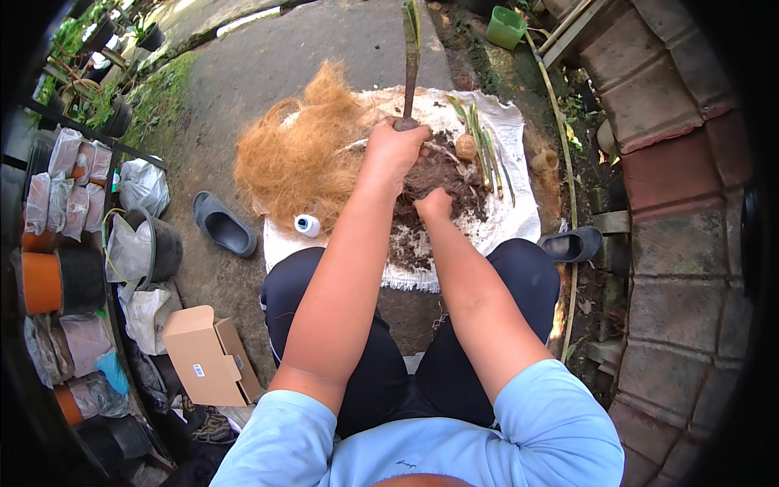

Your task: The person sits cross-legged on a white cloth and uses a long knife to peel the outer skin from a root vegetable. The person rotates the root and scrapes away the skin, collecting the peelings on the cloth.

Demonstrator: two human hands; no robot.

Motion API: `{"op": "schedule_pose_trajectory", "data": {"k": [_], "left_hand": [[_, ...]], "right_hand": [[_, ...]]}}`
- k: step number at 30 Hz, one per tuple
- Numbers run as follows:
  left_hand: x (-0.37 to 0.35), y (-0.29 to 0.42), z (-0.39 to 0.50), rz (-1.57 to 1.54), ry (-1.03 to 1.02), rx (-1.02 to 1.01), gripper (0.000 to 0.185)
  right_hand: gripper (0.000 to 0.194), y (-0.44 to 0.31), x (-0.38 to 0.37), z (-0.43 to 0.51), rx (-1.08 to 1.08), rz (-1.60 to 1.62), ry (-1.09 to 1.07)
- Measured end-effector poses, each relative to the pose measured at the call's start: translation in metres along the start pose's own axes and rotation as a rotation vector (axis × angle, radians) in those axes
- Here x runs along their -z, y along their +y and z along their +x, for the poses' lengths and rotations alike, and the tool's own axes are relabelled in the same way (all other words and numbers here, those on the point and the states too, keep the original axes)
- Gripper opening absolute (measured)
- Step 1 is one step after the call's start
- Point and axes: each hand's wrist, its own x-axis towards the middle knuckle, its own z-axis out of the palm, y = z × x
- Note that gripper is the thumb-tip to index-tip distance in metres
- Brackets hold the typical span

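My left hand [395, 146] grips a dark ball of soil [406, 124] at the foot of an upright, long-leaved plant [412, 61]. Below and right of it, my right hand [434, 206] is closed at the heap of loose dark soil [435, 176]; whether its fingers hold soil cannot be seen. The heap lies on a white woven sack [517, 213]. Brown coconut-like fibre [298, 158] is piled on the left, with a spool of thread [307, 226] at its lower edge. Right of the soil lie a fibre-wrapped ball [466, 147] and several cut green leaves [484, 152].
Grey clogs lie left [224, 224] and right [571, 245] of the sack. At the left stand a black bucket [164, 249], an open cardboard box [204, 359] and shelved pots. A green plastic container [506, 28] is at the upper right, near a bamboo pole [563, 122].
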Motion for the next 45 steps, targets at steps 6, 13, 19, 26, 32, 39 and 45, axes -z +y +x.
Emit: {"op": "schedule_pose_trajectory", "data": {"k": [6, 13, 19, 26, 32, 39, 45], "left_hand": [[0.000, -0.003, 0.002, 0.013, 0.024, 0.015, 0.026], [0.008, 0.000, -0.002, 0.040, 0.008, -0.004, 0.027], [-0.002, 0.005, -0.009, 0.037, -0.027, -0.010, 0.025], [0.022, -0.002, -0.012, -0.017, 0.021, 0.004, 0.022], [0.030, -0.004, -0.020, 0.005, -0.014, 0.028, 0.019], [0.033, 0.000, -0.018, 0.012, -0.093, 0.061, 0.025], [0.032, 0.001, -0.026, -0.258, -0.139, 0.091, 0.031]], "right_hand": [[0.053, -0.015, 0.002, -0.012, -0.059, -0.019, 0.036], [0.037, -0.026, 0.025, -0.026, -0.182, 0.309, -0.111], [0.021, 0.014, 0.030, 0.022, 0.031, 0.222, -0.166], [0.025, -0.021, 0.092, -0.056, 0.206, 0.234, -0.083], [0.028, -0.035, 0.137, -0.097, 0.412, 0.213, -0.041], [0.019, -0.063, 0.176, -0.114, 0.633, 0.339, -0.167], [0.020, -0.109, 0.232, -0.174, 0.753, 0.313, -0.147]]}}
